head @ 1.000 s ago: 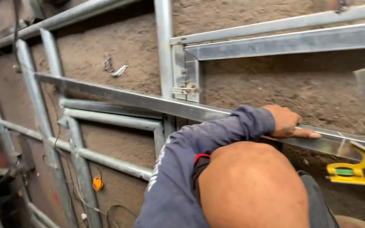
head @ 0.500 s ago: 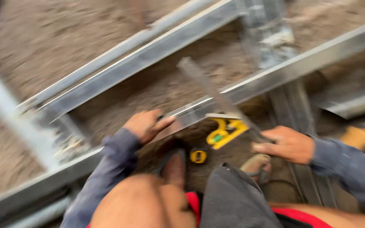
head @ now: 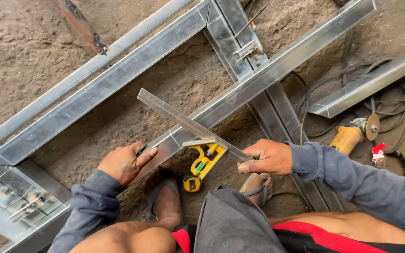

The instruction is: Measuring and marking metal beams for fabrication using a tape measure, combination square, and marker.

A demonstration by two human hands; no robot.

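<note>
A long steel tube (head: 277, 70) lies diagonally across a welded metal frame (head: 108, 84) on the dirt floor. My left hand (head: 125, 163) presses on the tube's near end, holding a dark marker against it. My right hand (head: 267, 157) grips the near end of a steel ruler blade (head: 183, 122) of a combination square, whose yellow head (head: 202, 161) sits against the tube's edge. The blade crosses the tube at an angle. My sandalled feet (head: 165, 197) rest just below the tube.
A yellow angle grinder (head: 352, 133) with its disc lies at the right among black cables (head: 399, 107). A loose steel section (head: 366, 84) lies beyond it. A rusty bar (head: 83, 26) lies at the top left. Hinges (head: 26, 208) sit on the frame at lower left.
The view has swung from the frame's left side down onto the tube. My right hand has closed on the ruler blade, and the square now sits against the tube.
</note>
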